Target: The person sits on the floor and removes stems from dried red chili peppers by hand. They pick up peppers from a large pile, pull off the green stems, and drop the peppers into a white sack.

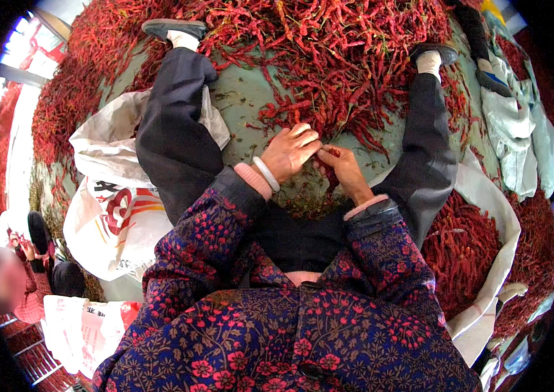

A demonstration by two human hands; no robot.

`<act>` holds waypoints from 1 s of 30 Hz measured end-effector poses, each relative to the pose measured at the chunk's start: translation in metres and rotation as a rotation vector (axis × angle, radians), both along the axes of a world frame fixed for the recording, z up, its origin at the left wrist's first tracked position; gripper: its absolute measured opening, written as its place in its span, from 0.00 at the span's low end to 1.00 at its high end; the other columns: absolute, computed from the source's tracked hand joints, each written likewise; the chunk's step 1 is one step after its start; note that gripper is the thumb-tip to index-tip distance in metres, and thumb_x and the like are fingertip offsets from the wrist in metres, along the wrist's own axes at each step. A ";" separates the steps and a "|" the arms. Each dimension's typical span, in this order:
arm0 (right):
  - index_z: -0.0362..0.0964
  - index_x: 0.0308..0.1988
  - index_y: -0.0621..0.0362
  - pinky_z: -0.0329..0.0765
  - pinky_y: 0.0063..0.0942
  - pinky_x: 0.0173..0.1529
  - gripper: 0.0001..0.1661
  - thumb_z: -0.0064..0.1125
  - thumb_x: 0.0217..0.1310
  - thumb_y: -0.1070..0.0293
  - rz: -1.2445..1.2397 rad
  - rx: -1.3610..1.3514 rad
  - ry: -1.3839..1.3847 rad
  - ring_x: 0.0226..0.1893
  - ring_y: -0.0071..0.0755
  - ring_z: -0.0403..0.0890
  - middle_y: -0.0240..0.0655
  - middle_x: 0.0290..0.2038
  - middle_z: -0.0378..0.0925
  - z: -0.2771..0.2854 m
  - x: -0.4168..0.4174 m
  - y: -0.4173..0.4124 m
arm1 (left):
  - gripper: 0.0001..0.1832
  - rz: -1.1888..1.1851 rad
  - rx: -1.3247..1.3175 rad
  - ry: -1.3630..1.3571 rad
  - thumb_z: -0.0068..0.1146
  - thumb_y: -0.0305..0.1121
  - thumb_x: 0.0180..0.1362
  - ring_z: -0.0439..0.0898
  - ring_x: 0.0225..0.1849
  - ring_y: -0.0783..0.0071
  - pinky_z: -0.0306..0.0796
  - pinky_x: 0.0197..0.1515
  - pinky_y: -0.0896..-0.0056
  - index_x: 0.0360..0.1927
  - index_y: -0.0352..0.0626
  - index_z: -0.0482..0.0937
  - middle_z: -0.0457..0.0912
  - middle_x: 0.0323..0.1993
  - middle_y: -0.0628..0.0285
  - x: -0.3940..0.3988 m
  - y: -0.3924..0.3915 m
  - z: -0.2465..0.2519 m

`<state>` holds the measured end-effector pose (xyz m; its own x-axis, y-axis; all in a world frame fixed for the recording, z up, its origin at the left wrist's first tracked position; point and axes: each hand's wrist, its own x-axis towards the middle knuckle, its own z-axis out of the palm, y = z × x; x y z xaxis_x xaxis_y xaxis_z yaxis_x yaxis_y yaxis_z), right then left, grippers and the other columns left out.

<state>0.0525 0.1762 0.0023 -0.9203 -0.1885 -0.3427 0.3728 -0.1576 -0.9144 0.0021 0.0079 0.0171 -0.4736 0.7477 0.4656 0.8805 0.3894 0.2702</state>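
My left hand [290,151], with a white bangle at its wrist, is held palm-down over my lap. Its fingers are bent and their tips meet those of my right hand; whether a chili is pinched between them is hidden. Dried red chilies [331,177] show in my right hand [345,169], whose fingers are curled around them. Beneath both hands is a pile of stem scraps [308,202]. A large heap of dried red chilies [326,63] spreads just beyond, over a greenish sheet [242,100] littered with bits.
By my right leg stands an open white sack [512,230] of red chilies [463,250]. A printed white woven sack [115,220] lies by my left leg. Another person [31,289] sits at the far left. Someone's shoe [493,83] shows at the upper right.
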 end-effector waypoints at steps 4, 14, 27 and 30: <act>0.72 0.30 0.62 0.65 0.16 0.24 0.09 0.52 0.56 0.67 -0.040 0.066 -0.010 0.19 0.18 0.69 0.28 0.22 0.74 -0.005 0.003 -0.001 | 0.15 0.006 0.007 -0.051 0.49 0.24 0.39 0.69 0.45 0.61 0.68 0.42 0.64 0.35 0.42 0.74 0.73 0.36 0.62 -0.001 -0.002 0.003; 0.73 0.29 0.63 0.65 0.16 0.23 0.07 0.52 0.54 0.70 -0.093 0.012 -0.117 0.18 0.18 0.69 0.30 0.22 0.75 -0.005 0.001 -0.001 | 0.16 0.324 0.243 -0.320 0.48 0.19 0.38 0.72 0.38 0.56 0.67 0.41 0.63 0.34 0.44 0.75 0.76 0.31 0.57 -0.005 -0.032 -0.018; 0.71 0.28 0.63 0.64 0.21 0.24 0.06 0.51 0.53 0.71 0.023 0.298 0.070 0.19 0.19 0.67 0.28 0.19 0.70 -0.014 0.010 -0.002 | 0.12 -0.013 -0.088 -0.010 0.48 0.29 0.42 0.69 0.42 0.65 0.66 0.41 0.68 0.34 0.41 0.74 0.72 0.34 0.64 0.015 -0.001 0.009; 0.71 0.30 0.63 0.64 0.22 0.25 0.07 0.50 0.54 0.70 0.031 0.399 0.133 0.19 0.20 0.67 0.29 0.19 0.71 -0.010 0.011 -0.001 | 0.12 0.002 -0.156 0.003 0.48 0.29 0.42 0.69 0.39 0.65 0.66 0.40 0.69 0.33 0.42 0.74 0.71 0.31 0.64 0.014 -0.001 0.010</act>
<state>0.0637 0.1752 -0.0078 -0.9575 -0.0934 -0.2728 0.2461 0.2285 -0.9419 0.0166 0.0073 0.0271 -0.4741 0.8100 0.3451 0.8803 0.4284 0.2038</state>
